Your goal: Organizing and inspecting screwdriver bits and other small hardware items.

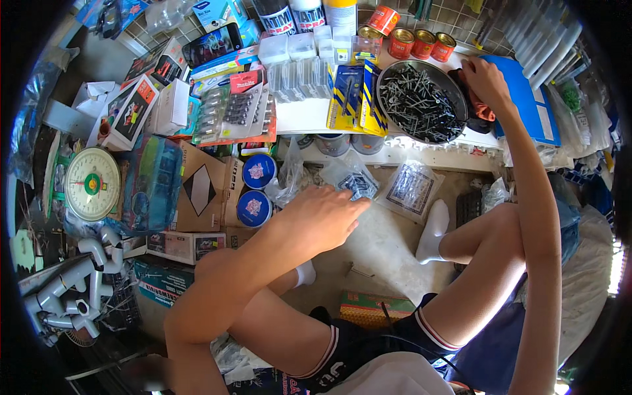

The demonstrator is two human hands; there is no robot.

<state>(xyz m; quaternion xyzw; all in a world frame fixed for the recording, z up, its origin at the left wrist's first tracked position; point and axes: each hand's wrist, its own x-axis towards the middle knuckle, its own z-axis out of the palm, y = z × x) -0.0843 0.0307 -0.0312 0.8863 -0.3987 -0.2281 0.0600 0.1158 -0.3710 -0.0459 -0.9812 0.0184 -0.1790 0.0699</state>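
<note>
My left hand (323, 217) hovers above the floor in front of the shelf, palm down, with its fingers loosely bent and nothing visible in them. Under it and just beyond lies a clear plastic bag (356, 180) with dark printing. At the right of the shelf, my right hand (485, 81) touches a black-and-orange cloth-like item (480, 106); its fingertips are partly hidden, so I cannot tell whether it grips the item. Just left of that item, a round metal bowl (419, 101) holds a heap of loose dark screws. A blue box or folder (523, 98) lies beside my right wrist.
Red cans (423, 43), clear plastic cases (298, 76) and yellow-and-blue blister packs (349, 96) crowd the white shelf (303, 118). Left stand a dial scale (93, 183), cartons (200, 187) and grey pipe fittings (74, 281). A second printed bag (411, 190) lies near my foot.
</note>
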